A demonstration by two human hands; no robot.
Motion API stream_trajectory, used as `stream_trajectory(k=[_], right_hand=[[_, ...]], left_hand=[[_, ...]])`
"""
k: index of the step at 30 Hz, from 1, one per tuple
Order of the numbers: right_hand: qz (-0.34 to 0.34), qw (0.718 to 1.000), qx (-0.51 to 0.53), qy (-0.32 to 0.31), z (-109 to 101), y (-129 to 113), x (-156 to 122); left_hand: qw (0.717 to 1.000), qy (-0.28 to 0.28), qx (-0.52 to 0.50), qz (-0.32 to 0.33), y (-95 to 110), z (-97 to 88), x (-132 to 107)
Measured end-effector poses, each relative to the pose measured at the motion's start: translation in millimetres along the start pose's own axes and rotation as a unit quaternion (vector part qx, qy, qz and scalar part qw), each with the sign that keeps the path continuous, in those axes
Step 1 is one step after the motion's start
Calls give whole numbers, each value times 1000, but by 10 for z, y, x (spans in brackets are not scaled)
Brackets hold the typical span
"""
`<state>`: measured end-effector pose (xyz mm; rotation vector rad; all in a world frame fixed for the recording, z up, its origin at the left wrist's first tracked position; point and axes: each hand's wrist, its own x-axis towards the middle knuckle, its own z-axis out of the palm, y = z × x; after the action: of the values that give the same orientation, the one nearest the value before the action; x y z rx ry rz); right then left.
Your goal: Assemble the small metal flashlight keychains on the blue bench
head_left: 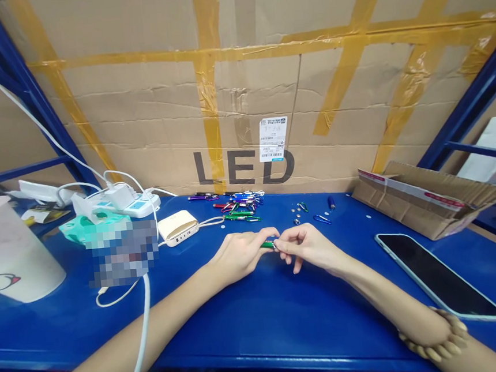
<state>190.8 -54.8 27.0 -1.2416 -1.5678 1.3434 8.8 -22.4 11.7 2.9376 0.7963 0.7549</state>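
From the head view, we see the left hand (238,257) grasping a green tube (267,244) low over the middle of the table (260,324), while the right hand (313,248) pinches the tube's right end between its fingertips. Behind the left hand we find a row of coloured pens (241,216), with a power bank (178,227) to their left. Behind the right hand lie a green clip (304,207), a blue clip (322,219), a blue tube (331,203) and tiny discs. On our right, a phone (440,273) lies in front of an open carton (418,203); on our left stands a cup (24,257)
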Motion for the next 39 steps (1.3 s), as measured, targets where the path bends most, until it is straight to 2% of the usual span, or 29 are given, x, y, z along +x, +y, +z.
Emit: stream_trajectory(k=[4, 7, 10, 14, 17, 19, 21, 24, 26, 28, 31, 34, 39], right_hand=[[54, 991, 119, -38, -9, -5, -3], [51, 988, 143, -30, -16, -13, 2], [16, 994, 110, 7, 0, -45, -4], [-10, 997, 45, 54, 19, -105, -9], [-41, 990, 14, 137, -83, -139, 6], [-89, 967, -11, 238, -233, -139, 25], [-135, 929, -54, 339, -422, -104, 48], [-149, 853, -246, 436, -690, 23, 92], [-108, 811, -400, 412, -815, 149, 133], [-64, 794, -504, 333, -887, 290, 186], [-54, 797, -539, 268, -919, 470, 272], [-50, 799, -551, 236, -908, 555, 337], [-27, 784, -567, 252, -880, 513, 373]], left_hand=[[999, 46, 0, 11, 10, 7, 16], [997, 63, -45, -30, 38, 20, 36], [988, 72, -105, -90, 79, 29, 51], [981, 67, -131, -128, 104, 36, 57], [976, 52, -150, -147, 93, 44, 54], [971, 48, -165, -165, 79, 53, 53], [965, 45, -181, -183, 67, 67, 57], [955, 35, -205, -209, 59, 92, 69], [951, 22, -213, -224, 64, 100, 80], [948, 5, -210, -239, 76, 96, 89], [948, -17, -190, -254, 96, 73, 94], [953, -33, -171, -247, 112, 56, 90], [956, -37, -177, -230, 135, 69, 75]])
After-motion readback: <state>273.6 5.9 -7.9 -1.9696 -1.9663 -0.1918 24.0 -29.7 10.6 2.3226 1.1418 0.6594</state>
